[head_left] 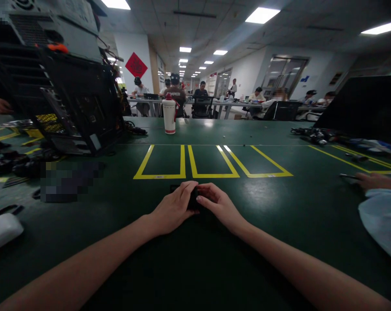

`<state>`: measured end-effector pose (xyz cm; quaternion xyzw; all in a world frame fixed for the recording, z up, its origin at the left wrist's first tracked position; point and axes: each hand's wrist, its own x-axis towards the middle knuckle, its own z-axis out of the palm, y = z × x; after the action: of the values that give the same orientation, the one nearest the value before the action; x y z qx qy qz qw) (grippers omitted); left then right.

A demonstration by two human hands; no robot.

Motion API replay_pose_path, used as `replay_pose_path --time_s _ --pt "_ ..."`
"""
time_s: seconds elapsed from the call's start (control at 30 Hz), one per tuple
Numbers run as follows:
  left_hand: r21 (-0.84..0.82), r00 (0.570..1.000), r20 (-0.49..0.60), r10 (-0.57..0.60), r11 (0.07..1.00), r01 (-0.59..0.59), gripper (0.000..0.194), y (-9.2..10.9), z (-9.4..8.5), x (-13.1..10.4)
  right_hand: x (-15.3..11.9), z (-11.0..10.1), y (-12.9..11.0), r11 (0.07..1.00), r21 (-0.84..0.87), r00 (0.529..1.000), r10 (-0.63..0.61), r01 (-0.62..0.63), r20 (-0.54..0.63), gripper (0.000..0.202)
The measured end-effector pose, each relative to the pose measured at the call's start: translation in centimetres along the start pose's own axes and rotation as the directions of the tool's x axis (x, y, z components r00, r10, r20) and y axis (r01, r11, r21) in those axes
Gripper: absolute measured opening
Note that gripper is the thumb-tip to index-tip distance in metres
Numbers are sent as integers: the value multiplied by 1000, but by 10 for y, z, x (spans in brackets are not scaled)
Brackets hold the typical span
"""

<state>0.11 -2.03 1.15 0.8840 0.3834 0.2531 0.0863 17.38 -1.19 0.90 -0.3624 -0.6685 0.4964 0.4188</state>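
Note:
A small black block-like object is between my two hands, low over the green table. Its kind cannot be made out, because my fingers cover most of it. My left hand wraps around it from the left, thumb on the near side. From the right, my right hand curls its fingers and thumb against the object's edge. A dark edge also shows just behind my left fingers.
Yellow tape outlines lie ahead of my hands. Behind them stands a white tumbler with a red lid. An open computer case and cables fill the left. At right, another person's hand holds a thin dark object near a black screen.

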Motion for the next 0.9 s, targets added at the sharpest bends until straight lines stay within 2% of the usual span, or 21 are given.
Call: replay_pose_path --time_s 0.17,0.43,0.57,0.67,0.77,0.9 --pt "16 1000 9 12 1000 -12 67 2 -2 -2 -2 -1 0 1000 -23 998 10 -9 60 23" --pt "-6 1000 -2 7 1000 -7 66 3 -2 -1 -11 4 -2 999 -24 997 -46 48 60 33" --pt "-10 1000 -8 2 1000 -2 64 2 -1 -1 -7 5 -2 999 38 999 -40 39 24 22" --pt "1 1000 -11 -5 1000 5 66 2 0 0 -4 4 -1 999 43 1000 10 -10 0 26" --pt "-1 1000 -3 -14 1000 14 67 1 0 0 -5 4 -2 997 55 998 54 -56 28 28" --pt "-17 1000 -8 -18 1000 17 67 2 -1 1 -8 4 -2 996 83 997 24 -29 71 29"
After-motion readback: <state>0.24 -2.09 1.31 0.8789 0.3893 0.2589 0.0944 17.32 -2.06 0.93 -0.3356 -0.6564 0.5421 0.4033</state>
